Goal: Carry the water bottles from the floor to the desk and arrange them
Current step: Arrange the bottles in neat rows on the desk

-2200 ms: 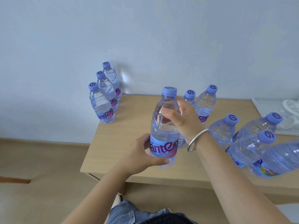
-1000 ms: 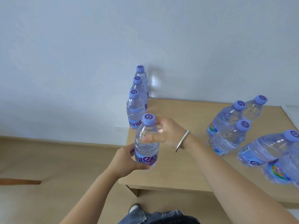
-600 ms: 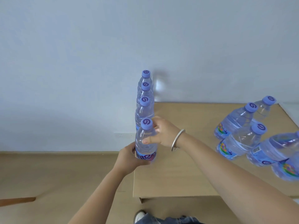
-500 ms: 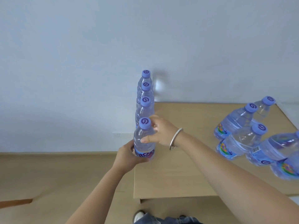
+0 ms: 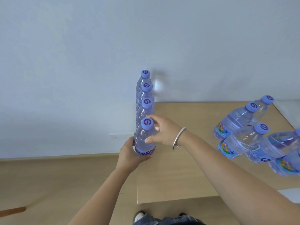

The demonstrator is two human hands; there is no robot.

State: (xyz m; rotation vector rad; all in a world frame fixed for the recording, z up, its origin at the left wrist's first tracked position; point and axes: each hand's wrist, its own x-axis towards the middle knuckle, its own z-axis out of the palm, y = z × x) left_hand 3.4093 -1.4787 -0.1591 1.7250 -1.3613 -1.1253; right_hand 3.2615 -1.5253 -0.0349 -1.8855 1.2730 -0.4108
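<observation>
as the fourth water bottle (image 5: 145, 138) reaches the left edge of the worktop (image 5: 178, 172), it now stands at the near end of a row of three bottles (image 5: 145, 101) that runs back to the wall (image 5: 97, 46); two seconds ago it was held over the middle of the worktop, well clear of them. the left hand (image 5: 129, 155) wraps the labelled base, and the right hand (image 5: 162, 132), a silver bangle (image 5: 179, 138) on its wrist, closes thumb and fingers around the shoulder just under the purple cap (image 5: 147, 123). both hands hold the same bottle, and whether its base rests on the surface cannot be told. to the right, well apart, a loose cluster of bottles (image 5: 243, 132) waits unsorted. the row appears to be growing one bottle at a time, so the arranging looks under way with several bottles left to line up. none shows on the floor (image 5: 56, 176).
</observation>
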